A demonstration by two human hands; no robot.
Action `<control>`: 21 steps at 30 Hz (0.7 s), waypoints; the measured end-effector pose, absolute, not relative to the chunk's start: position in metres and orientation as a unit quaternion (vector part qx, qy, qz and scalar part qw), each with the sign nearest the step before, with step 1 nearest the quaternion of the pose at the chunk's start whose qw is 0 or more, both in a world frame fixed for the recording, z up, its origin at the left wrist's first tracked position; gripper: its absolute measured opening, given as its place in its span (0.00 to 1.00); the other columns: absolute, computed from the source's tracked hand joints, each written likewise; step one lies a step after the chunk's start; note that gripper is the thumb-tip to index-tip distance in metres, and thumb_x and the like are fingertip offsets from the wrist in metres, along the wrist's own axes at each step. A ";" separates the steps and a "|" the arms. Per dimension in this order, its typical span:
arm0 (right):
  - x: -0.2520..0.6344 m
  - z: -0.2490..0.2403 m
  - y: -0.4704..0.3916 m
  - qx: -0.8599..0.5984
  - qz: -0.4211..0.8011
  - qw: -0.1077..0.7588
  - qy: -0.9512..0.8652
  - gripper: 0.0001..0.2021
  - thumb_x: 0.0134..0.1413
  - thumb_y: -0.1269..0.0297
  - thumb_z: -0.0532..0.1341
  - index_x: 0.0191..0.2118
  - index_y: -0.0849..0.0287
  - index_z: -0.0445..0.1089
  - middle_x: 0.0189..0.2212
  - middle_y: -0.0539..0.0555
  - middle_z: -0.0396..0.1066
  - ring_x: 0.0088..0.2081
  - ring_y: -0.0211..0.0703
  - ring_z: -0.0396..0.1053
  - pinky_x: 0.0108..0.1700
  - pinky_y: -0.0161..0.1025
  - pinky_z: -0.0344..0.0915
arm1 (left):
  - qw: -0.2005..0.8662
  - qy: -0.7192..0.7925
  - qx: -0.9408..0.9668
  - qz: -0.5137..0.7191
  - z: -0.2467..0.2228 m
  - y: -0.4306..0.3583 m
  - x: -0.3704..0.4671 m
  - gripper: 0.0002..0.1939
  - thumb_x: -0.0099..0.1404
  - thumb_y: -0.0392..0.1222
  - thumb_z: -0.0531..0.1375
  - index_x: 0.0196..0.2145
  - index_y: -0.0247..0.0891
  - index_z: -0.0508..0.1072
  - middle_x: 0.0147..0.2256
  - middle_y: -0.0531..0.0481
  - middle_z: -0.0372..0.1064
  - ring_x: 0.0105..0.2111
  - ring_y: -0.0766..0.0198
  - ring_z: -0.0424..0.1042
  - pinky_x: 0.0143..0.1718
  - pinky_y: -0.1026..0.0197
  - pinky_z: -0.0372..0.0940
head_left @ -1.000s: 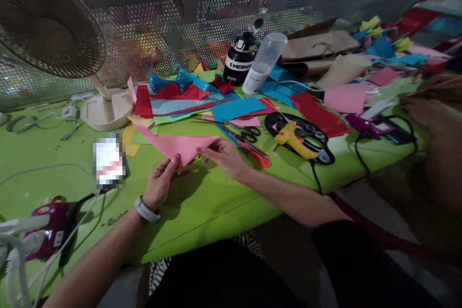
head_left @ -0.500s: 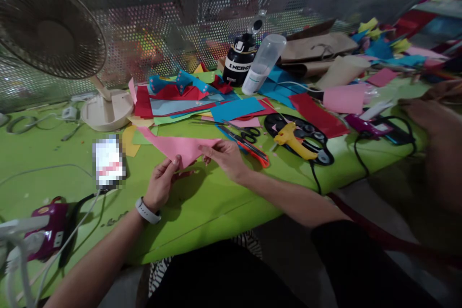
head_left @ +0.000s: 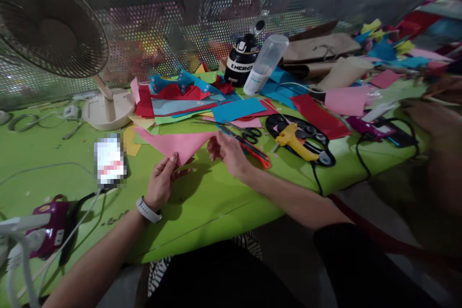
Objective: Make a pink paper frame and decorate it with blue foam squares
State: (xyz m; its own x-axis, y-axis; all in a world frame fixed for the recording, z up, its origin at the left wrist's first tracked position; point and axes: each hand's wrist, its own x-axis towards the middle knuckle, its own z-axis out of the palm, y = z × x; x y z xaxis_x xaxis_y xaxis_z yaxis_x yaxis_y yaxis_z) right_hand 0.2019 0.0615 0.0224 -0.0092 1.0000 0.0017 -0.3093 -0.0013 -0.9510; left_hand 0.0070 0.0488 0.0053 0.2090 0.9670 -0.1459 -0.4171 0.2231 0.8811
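A pink paper sheet (head_left: 176, 144), folded to a triangle with its point toward me, is held just above the green table. My left hand (head_left: 163, 180) pinches its lower point between thumb and fingers, with the thumb on top. At the sheet's right tip, my right hand (head_left: 231, 154) has thumb and forefinger closed on the corner, its other fingers curled below. Just beyond the right hand lie an orange cutter knife (head_left: 258, 154) and black-handled scissors (head_left: 250, 134).
A yellow glue gun (head_left: 296, 142) rests on a black tray right of the knife. Coloured sheets (head_left: 238, 109), a black bottle (head_left: 241, 60) and a clear bottle (head_left: 267, 62) stand behind. Left are a phone (head_left: 110, 161), a fan (head_left: 108, 108) and a purple power strip (head_left: 48, 228). Another person's arm (head_left: 429, 125) is at right.
My right hand has slid right along the sheet's upper edge to its tip. The left hand keeps its pinch on the lower point.
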 end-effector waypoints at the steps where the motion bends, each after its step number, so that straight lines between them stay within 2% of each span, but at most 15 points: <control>1: 0.199 0.023 0.059 -0.410 0.602 0.531 -0.432 0.22 0.41 0.43 0.68 0.29 0.59 0.70 0.22 0.48 0.70 0.18 0.31 0.63 0.19 0.31 0.62 | 0.686 0.374 0.366 0.505 0.005 0.048 0.008 0.12 0.59 0.49 0.66 0.38 0.39 0.78 0.39 0.48 0.78 0.41 0.57 0.77 0.40 0.58 0.73; 3: 0.190 0.022 0.055 -0.414 0.628 0.485 -0.447 0.22 0.33 0.49 0.74 0.29 0.60 0.70 0.22 0.46 0.70 0.18 0.30 0.62 0.18 0.30 0.61 | 0.686 0.375 0.370 0.502 0.004 0.046 0.010 0.12 0.59 0.49 0.66 0.38 0.40 0.78 0.39 0.50 0.78 0.40 0.59 0.77 0.40 0.59 0.73; 5: 0.183 0.019 0.051 -0.426 0.618 0.488 -0.445 0.20 0.31 0.53 0.75 0.27 0.60 0.70 0.21 0.46 0.69 0.19 0.30 0.62 0.18 0.30 0.61 | 0.684 0.381 0.382 0.491 0.003 0.044 0.012 0.13 0.59 0.50 0.66 0.38 0.41 0.79 0.39 0.50 0.78 0.39 0.60 0.77 0.40 0.59 0.73; 11: 0.180 0.012 0.051 -0.437 0.589 0.524 -0.434 0.16 0.36 0.54 0.73 0.25 0.61 0.73 0.20 0.50 0.72 0.19 0.33 0.66 0.21 0.32 0.64 | 0.663 0.387 0.420 0.484 0.003 0.041 0.014 0.13 0.61 0.51 0.64 0.39 0.41 0.79 0.39 0.51 0.77 0.40 0.61 0.75 0.42 0.59 0.72; 16: 0.185 0.011 0.052 -0.424 0.583 0.540 -0.434 0.16 0.41 0.51 0.71 0.24 0.60 0.74 0.19 0.49 0.72 0.18 0.32 0.64 0.20 0.31 0.61 | 0.666 0.373 0.418 0.494 0.001 0.043 0.011 0.09 0.62 0.48 0.64 0.34 0.41 0.79 0.35 0.53 0.75 0.36 0.66 0.74 0.41 0.61 0.73; 21: 0.197 0.016 0.063 -0.434 0.544 0.599 -0.396 0.16 0.42 0.49 0.69 0.25 0.58 0.73 0.21 0.47 0.71 0.17 0.30 0.61 0.19 0.31 0.59 | 0.651 0.397 0.402 0.506 0.000 0.046 0.008 0.10 0.59 0.50 0.66 0.34 0.42 0.79 0.35 0.53 0.76 0.37 0.65 0.74 0.42 0.60 0.73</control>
